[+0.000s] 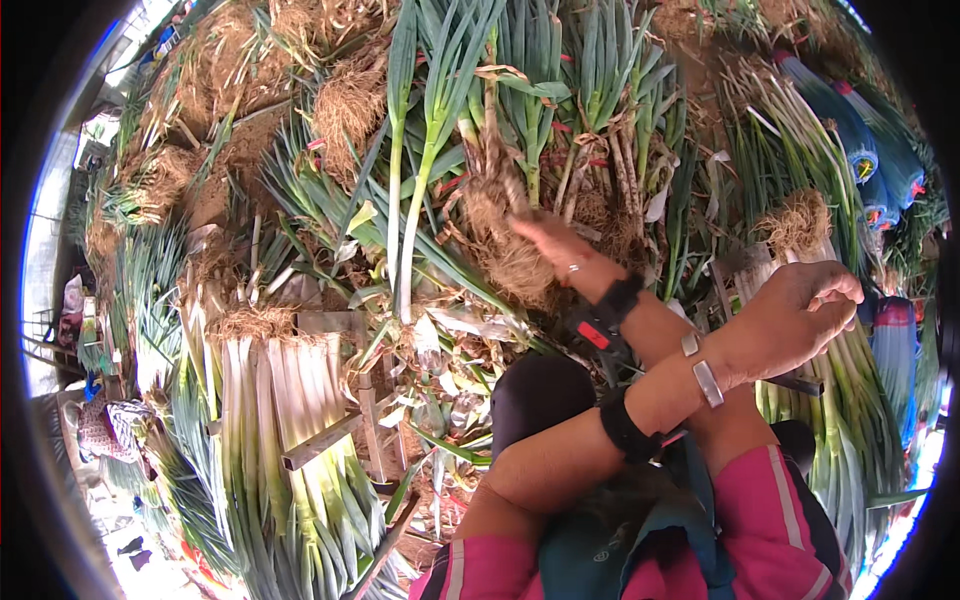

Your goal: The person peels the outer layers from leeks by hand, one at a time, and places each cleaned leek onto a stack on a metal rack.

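Soil [212,195] is being covered nearly everywhere by leeks and loose leaves. Centrally, tangled roots [515,265] of the middle leeks are being neared by the right hand [562,248], its fingers being kept extended, without a grasp. Its arm is being crossed by the left forearm [570,445]; the left hand [785,322] is being kept half curled over the right bundle [850,400], any contents being indiscernible. Farther left, space beside the left bundle [275,390] is being narrowed by a jutting bar [322,442].

Roots [520,270] partly hidden behind right hand [562,247]
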Motion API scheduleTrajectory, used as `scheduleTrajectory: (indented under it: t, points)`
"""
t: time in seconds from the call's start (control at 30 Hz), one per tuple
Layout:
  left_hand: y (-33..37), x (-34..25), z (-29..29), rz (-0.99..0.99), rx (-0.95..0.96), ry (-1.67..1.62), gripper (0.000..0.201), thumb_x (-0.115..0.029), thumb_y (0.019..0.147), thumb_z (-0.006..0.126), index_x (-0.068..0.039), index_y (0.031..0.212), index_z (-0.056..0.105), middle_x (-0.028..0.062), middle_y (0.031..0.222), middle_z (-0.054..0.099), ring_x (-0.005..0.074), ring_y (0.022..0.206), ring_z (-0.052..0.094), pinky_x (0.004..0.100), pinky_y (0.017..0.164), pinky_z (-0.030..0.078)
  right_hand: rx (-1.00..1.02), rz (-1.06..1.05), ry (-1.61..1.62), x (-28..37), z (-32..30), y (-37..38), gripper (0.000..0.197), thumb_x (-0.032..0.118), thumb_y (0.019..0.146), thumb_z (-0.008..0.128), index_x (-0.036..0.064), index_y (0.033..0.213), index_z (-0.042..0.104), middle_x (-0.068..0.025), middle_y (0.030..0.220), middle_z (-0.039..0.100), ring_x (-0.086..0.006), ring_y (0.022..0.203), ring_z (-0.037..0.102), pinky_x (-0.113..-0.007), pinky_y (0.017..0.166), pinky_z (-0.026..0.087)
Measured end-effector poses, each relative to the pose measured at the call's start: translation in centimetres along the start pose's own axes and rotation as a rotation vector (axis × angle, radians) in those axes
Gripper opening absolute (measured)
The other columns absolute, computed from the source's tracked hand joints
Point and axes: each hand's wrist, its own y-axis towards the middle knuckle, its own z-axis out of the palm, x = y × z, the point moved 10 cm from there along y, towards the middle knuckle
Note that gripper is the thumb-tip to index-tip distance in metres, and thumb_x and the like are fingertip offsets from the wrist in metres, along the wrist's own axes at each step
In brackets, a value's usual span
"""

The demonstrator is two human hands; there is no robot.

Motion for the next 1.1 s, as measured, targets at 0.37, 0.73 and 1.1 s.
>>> scheduleTrajectory:
  t: [0.37, 0.73, 1.1]
  points:
    - [-1.4, 2.6, 1.8, -0.124, -0.063, -0.033, 0.019, -0.019, 0.096, 0.051, -0.004, 0.103, 0.06, 0.0036, 0.077, 0.062, 0.0078, 0.053, 0.055, 0.0208, 0.048, 0.044, -0.068, -0.085, -0.013, -6.5, -8.5, -28.9, 0.037, 0.021, 0.092, 0.055, 0.0036, 0.124, 0.05, -0.0062, 0.096, 0.06, -0.0161, 0.081, 0.059, -0.032, 0.075, 0.049]
    - [-9.1, 8.7, 2.8, -0.694, 0.164, 0.427, 0.032, -0.033, 0.092, 0.059, -0.001, 0.094, 0.063, 0.0008, 0.066, 0.059, 0.0083, 0.047, 0.053, 0.0213, 0.042, 0.039, -0.333, 0.189, 0.537, -6.7, -11.0, -54.8, 0.026, 0.014, 0.07, 0.067, -0.0008, 0.088, 0.056, -0.0011, 0.062, 0.051, -0.0096, 0.051, 0.047, -0.024, 0.048, 0.036]
    - [-4.8, 7.6, 0.4, -0.214, -0.17, -0.055, 0.02, -0.01, 0.091, 0.056, -0.007, 0.111, 0.055, 0.0034, 0.092, 0.061, 0.0122, 0.073, 0.058, 0.0248, 0.059, 0.044, -0.2, 0.059, 0.777, -7.6, -6.4, -54.6, 0.021, 0.012, 0.081, 0.064, 0.0007, 0.095, 0.054, 0.002, 0.065, 0.047, -0.0078, 0.055, 0.044, -0.023, 0.051, 0.034]
